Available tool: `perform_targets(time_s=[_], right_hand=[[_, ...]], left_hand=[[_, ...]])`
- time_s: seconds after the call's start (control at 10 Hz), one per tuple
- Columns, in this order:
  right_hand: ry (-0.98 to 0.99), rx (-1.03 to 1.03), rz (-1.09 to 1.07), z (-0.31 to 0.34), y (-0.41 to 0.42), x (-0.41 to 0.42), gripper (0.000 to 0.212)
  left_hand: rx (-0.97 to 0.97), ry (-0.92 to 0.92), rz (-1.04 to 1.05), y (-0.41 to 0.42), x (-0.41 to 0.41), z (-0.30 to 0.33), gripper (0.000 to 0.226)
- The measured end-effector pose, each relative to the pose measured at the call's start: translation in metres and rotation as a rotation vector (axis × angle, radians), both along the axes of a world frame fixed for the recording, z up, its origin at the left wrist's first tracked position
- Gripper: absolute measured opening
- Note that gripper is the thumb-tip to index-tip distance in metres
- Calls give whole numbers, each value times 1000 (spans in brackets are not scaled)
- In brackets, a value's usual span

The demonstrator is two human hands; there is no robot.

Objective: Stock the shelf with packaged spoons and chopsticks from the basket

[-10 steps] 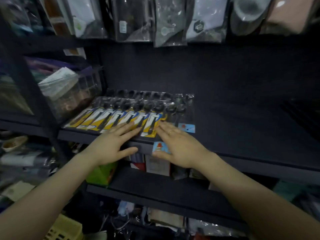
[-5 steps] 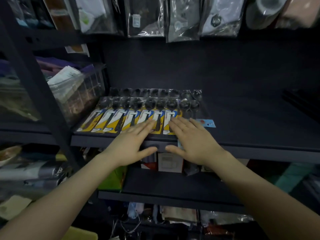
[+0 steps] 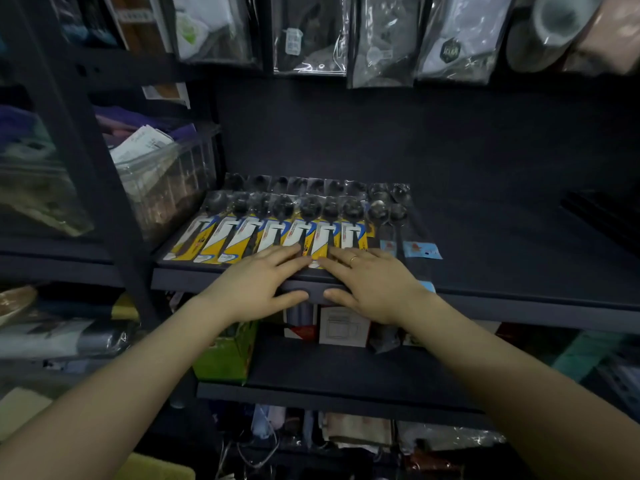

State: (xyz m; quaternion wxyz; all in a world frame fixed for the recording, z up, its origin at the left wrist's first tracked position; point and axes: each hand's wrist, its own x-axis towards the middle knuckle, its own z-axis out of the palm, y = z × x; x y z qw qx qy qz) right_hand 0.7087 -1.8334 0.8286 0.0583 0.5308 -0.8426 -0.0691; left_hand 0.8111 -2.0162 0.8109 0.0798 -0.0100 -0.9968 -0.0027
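Several packaged spoons [image 3: 242, 233] with yellow, white and blue cards lie side by side on the dark shelf [image 3: 485, 258], bowls pointing to the back. Two clear packs with light blue labels [image 3: 420, 249] lie at the row's right end. My left hand [image 3: 258, 284] lies flat, fingers straight, on the near ends of the middle packs, thumb on the shelf's front edge. My right hand [image 3: 372, 284], with a ring, lies flat beside it on the right-hand packs, thumb also on the edge. No basket is clearly in view.
A clear plastic bin [image 3: 166, 174] with papers stands left of the spoon row behind a black upright post [image 3: 86, 150]. Bagged goods [image 3: 381, 39] hang above. A lower shelf [image 3: 346, 375] holds boxes. A dark object [image 3: 602, 216] lies at the shelf's right end.
Both hands have stayed flat on the near ends of the spoon packs and come closer together. The packs sit straighter in their row. The camera has shifted a little.
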Motion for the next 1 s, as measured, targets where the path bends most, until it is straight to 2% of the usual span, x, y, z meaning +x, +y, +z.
perform_targets(time_s=[0.2, 0.3, 0.4, 0.5, 0.6, 0.7, 0.8, 0.9, 1.0], right_hand=[[-68, -41, -51, -3, 0, 4, 72], [-91, -135, -66, -3, 5, -1, 88], [-86, -159, -173, -8, 22, -11, 91], [-91, -78, -224, -13, 32, -11, 101], [-85, -66, -218, -14, 29, -14, 100], [-70, -51, -216, -12, 28, -14, 84], [-63, -71, -204, -7, 32, -11, 87], [-44, -199, -176, 4, 40, -9, 95], [42, -356, -202, 22, 53, -7, 84]], left_hand=[[9, 27, -14, 5, -4, -10, 88], [49, 57, -27, 8, -4, -12, 86], [33, 54, -35, 8, -3, -14, 90], [24, 34, -26, 9, -4, -13, 88], [-2, 10, 6, 12, -4, -10, 78], [-8, 26, 6, 12, -2, -8, 78], [64, 78, 38, 11, 8, -7, 77], [90, 158, 61, 15, 18, 0, 82], [61, 262, 31, 27, 21, 13, 76]])
